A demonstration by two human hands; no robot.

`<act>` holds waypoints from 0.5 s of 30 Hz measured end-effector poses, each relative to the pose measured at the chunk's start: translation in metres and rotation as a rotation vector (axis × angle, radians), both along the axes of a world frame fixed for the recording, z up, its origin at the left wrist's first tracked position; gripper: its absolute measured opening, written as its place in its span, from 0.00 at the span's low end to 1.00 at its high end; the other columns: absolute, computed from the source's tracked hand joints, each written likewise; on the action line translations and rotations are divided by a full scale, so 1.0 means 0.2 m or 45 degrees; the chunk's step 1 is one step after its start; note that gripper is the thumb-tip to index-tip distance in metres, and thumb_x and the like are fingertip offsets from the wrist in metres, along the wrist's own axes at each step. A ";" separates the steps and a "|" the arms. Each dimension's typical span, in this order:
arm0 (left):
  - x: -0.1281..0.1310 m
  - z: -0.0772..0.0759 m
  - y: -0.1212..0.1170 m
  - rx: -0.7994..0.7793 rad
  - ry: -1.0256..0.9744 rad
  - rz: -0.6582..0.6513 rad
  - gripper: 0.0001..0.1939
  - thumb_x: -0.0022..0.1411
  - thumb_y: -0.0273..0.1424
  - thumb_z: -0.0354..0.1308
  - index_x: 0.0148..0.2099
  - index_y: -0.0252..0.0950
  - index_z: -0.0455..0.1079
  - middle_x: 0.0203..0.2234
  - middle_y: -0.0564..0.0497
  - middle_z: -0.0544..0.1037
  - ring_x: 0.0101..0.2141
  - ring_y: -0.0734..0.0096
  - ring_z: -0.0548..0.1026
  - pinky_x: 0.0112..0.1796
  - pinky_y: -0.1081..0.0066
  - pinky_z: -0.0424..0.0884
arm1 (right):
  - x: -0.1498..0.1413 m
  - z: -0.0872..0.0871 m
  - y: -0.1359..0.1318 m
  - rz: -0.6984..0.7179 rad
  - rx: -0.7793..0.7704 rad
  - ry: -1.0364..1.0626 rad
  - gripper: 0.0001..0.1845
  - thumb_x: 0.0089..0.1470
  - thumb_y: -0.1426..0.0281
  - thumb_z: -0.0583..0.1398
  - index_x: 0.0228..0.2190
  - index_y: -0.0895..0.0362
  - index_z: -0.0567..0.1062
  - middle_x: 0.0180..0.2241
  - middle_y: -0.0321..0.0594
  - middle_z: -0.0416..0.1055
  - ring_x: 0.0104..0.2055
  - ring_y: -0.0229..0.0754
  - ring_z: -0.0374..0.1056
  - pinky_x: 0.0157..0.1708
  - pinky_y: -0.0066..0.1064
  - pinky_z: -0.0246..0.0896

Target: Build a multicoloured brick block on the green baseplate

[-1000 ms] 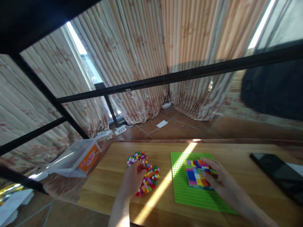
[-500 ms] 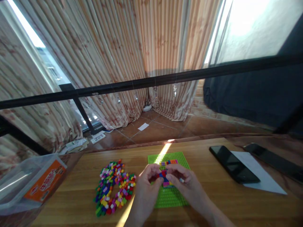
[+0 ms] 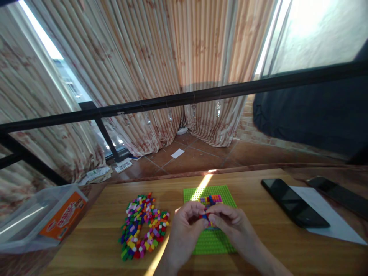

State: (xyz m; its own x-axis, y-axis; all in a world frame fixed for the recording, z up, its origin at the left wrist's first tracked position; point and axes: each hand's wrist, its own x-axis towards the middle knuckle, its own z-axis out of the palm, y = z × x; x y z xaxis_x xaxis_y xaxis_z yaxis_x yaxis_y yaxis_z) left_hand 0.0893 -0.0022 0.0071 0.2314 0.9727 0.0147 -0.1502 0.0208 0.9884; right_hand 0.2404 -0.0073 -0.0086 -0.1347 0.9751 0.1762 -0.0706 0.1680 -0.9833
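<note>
My left hand (image 3: 186, 228) and my right hand (image 3: 235, 224) meet over the green studded baseplate (image 3: 212, 243), fingertips almost touching. Both pinch small red and blue toy bricks (image 3: 204, 217) between thumbs and fingers; which brick belongs to which hand is hard to tell. Under and just behind the fingers sits a multicoloured brick block (image 3: 216, 198), with orange, pink, purple and blue studs showing at its far edge. The fingers hide most of it. Left of my left hand, a pile of loose coloured bricks (image 3: 155, 232) lies spread on the wooden table (image 3: 97, 226).
A black phone (image 3: 294, 203) rests partly on white paper (image 3: 336, 222) at the right, with another dark slab (image 3: 342, 193) beyond. A clear plastic box with an orange label (image 3: 63, 215) stands off the table's left end. A black rail (image 3: 166, 101) crosses before the curtains.
My left hand has left the brick pile and come over the baseplate to my right hand. Red and blue bricks are now between the fingertips. The view has swung right.
</note>
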 end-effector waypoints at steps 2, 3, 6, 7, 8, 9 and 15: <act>0.00 0.02 0.00 -0.057 -0.057 -0.030 0.10 0.47 0.24 0.64 0.34 0.34 0.69 0.25 0.55 0.73 0.28 0.76 0.70 0.31 0.77 0.66 | 0.01 0.01 0.00 -0.010 -0.036 0.036 0.11 0.49 0.61 0.63 0.26 0.55 0.79 0.23 0.36 0.73 0.26 0.36 0.66 0.27 0.27 0.64; 0.00 0.02 0.00 -0.084 -0.070 -0.032 0.11 0.46 0.24 0.64 0.35 0.34 0.70 0.25 0.54 0.73 0.28 0.76 0.70 0.31 0.77 0.66 | 0.01 0.01 0.01 -0.036 -0.056 0.056 0.11 0.48 0.61 0.64 0.27 0.56 0.79 0.22 0.35 0.72 0.25 0.36 0.66 0.26 0.27 0.64; -0.02 0.01 0.01 -0.090 -0.040 0.034 0.10 0.46 0.25 0.63 0.35 0.34 0.71 0.26 0.53 0.74 0.29 0.75 0.71 0.32 0.76 0.66 | 0.04 0.02 0.02 -0.129 -0.097 0.124 0.14 0.46 0.59 0.65 0.32 0.55 0.80 0.20 0.34 0.69 0.22 0.35 0.63 0.24 0.27 0.63; -0.03 0.00 0.01 -0.077 -0.003 0.064 0.10 0.47 0.25 0.62 0.36 0.34 0.71 0.27 0.53 0.75 0.30 0.74 0.71 0.33 0.76 0.66 | 0.06 0.02 0.03 -0.151 -0.104 0.138 0.16 0.45 0.58 0.65 0.34 0.55 0.80 0.19 0.34 0.69 0.22 0.35 0.63 0.24 0.28 0.63; -0.04 -0.02 0.02 -0.063 0.042 0.090 0.10 0.48 0.25 0.61 0.36 0.34 0.71 0.28 0.53 0.75 0.30 0.74 0.71 0.33 0.76 0.66 | 0.08 0.03 0.04 -0.164 -0.108 0.142 0.17 0.45 0.58 0.65 0.35 0.55 0.80 0.19 0.34 0.69 0.22 0.35 0.63 0.24 0.28 0.63; -0.06 -0.03 0.03 -0.053 0.093 0.115 0.09 0.48 0.26 0.60 0.36 0.34 0.71 0.28 0.53 0.75 0.31 0.74 0.71 0.34 0.76 0.66 | 0.10 0.03 0.04 -0.173 -0.111 0.134 0.17 0.45 0.58 0.65 0.36 0.55 0.80 0.20 0.34 0.69 0.22 0.35 0.63 0.24 0.28 0.63; -0.12 -0.13 0.07 -0.048 0.406 0.219 0.08 0.49 0.27 0.56 0.34 0.35 0.71 0.27 0.54 0.74 0.31 0.72 0.70 0.32 0.75 0.64 | 0.25 -0.02 0.07 -0.243 -0.090 0.005 0.13 0.45 0.59 0.65 0.29 0.56 0.77 0.24 0.37 0.72 0.25 0.36 0.65 0.27 0.28 0.63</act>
